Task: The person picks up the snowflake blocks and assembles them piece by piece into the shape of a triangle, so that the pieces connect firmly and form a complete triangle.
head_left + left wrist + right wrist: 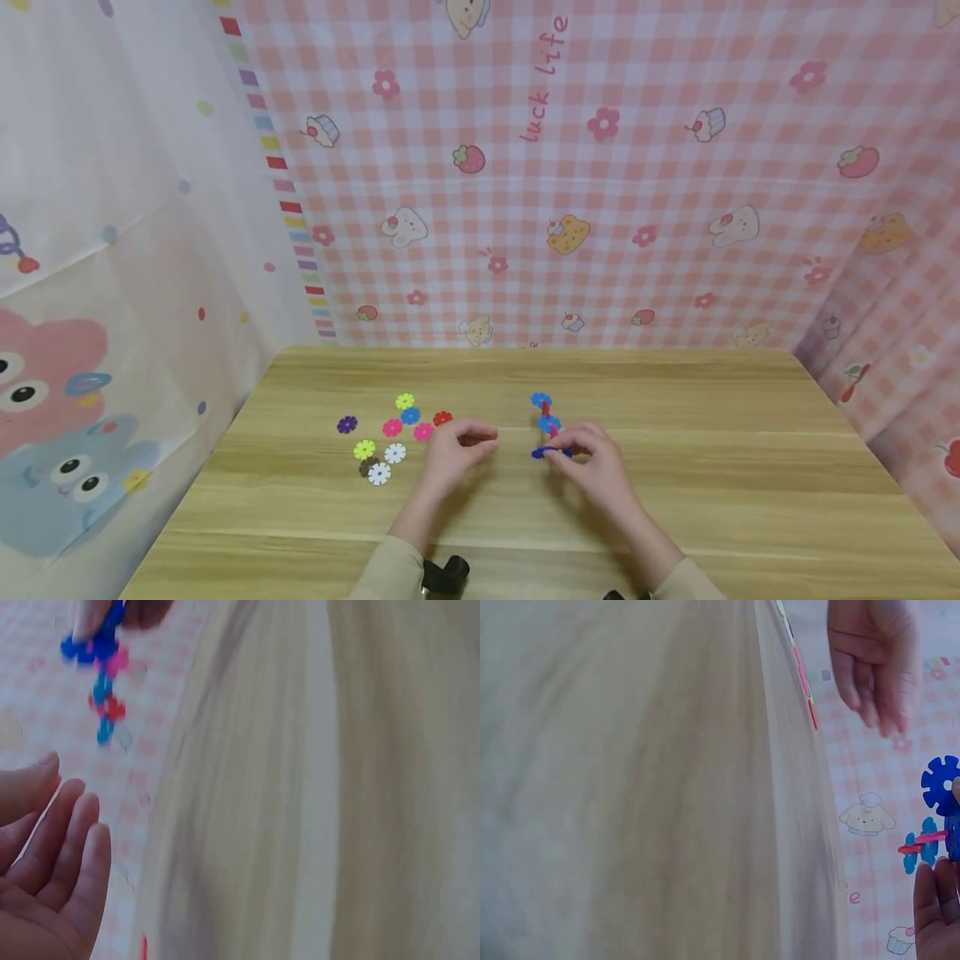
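Observation:
Between its thumb and fingers my right hand (pixel 592 458) pinches a chain of interlocked notched plastic discs. A dark blue disc (pixel 939 784) sits at the held end; pink, light blue and red ones lead away to a light blue disc (pixel 541 400) at the far tip. My left hand (pixel 457 450) hovers over the table to the left of the chain, fingers relaxed and a gap between thumb and fingers, holding nothing. In the left wrist view the chain (pixel 105 690) hangs beyond the left fingertips, apart from them. Part of the held end is hidden by the right fingers.
Left of the left hand, loose discs lie scattered on the wooden table (pixel 712 467): a purple disc (pixel 347 425), a red disc (pixel 443 418), a white disc (pixel 378 474) overlapping a brown one, and several others. A pink checked cloth (pixel 525 200) hangs behind the table.

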{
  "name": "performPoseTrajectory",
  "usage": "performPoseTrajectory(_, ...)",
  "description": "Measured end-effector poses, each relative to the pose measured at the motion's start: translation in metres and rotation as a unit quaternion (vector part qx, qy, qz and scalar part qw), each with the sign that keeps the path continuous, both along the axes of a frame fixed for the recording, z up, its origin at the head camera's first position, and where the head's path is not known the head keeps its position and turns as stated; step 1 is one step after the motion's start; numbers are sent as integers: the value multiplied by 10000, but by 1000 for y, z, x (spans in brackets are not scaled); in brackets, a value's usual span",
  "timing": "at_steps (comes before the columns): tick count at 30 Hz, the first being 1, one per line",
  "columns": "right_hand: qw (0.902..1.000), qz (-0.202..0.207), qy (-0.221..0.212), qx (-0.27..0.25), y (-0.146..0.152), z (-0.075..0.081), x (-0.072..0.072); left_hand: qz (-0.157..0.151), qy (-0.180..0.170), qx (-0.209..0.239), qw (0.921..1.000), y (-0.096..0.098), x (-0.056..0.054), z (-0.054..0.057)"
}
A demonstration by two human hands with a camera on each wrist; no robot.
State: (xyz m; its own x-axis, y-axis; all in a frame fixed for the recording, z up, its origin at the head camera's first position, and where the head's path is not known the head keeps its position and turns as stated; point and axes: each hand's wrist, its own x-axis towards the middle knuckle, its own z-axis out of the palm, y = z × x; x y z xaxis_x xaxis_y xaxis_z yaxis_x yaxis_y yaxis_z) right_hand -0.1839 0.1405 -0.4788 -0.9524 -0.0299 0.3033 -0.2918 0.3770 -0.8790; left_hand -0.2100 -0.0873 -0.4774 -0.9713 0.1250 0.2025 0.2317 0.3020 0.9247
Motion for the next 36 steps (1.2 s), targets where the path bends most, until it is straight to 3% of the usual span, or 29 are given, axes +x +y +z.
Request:
performPoseTrajectory(7,9999,-109,105,-48,2,-2,-1,748,-8,-588,9955,-30,-21,-7)
performPoseTrajectory(15,9999,-77,24,-136,4,-2,0,1078,-207,-1026,9886,-48,-40,-11)
performPoseTrajectory(19,9998,-62,28,-165,5,-3,0,1109,-328,-1085,9873,-52,-45,-15)
performPoseTrajectory(24,9998,-44,-7,-213,6,-2,0,1187,-246,-1471,9817,-57,-49,-19)
performPoseTrajectory(30,9997,-12,-67,-254,6,0,1,1132,-8,-2072,9717,-61,-52,-22)
performPoseTrajectory(36,9997,26,-48,-224,6,0,2,826,438,-2445,9651,-66,-54,-24)
